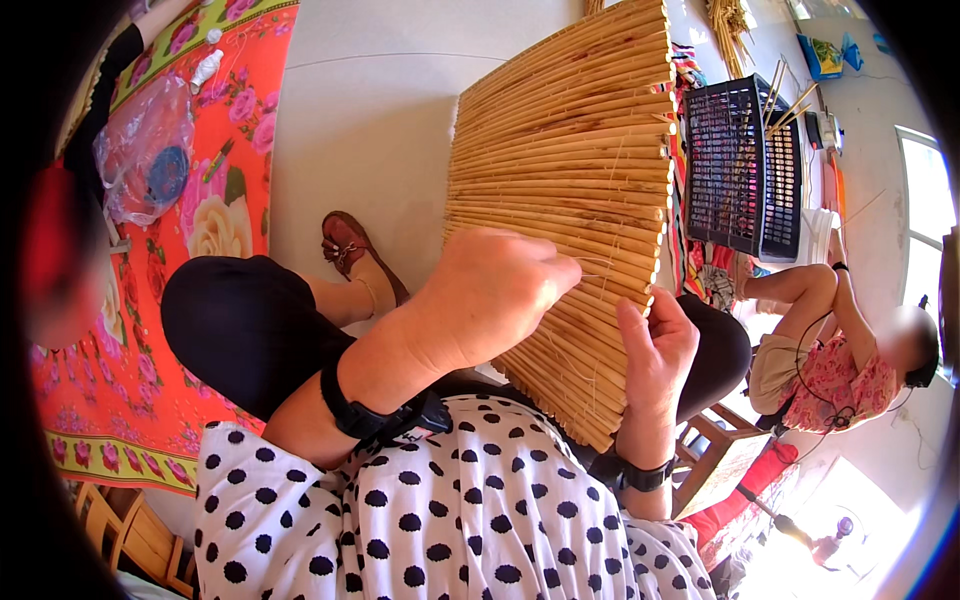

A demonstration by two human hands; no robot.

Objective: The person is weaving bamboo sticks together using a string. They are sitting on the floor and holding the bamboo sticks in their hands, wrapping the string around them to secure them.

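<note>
A mat of thin tan rods [560, 120], bound with pale threads, lies across my lap and extends up to the top of the view. My left hand [505, 290] is on the mat's face, fingers bent and pinched together; what they hold is hidden, though a fine thread shows beside them. My right hand [660, 355] grips the mat's right edge between thumb and fingers, lower down. Both wrists wear black bands.
A red floral cloth [230, 150] at left bears a plastic bag [140, 150]. At right stand a black crate [725, 170] and a wooden stool [715, 455]; a seated person [830, 390] is beside them. My shoe [350, 240] rests on the floor.
</note>
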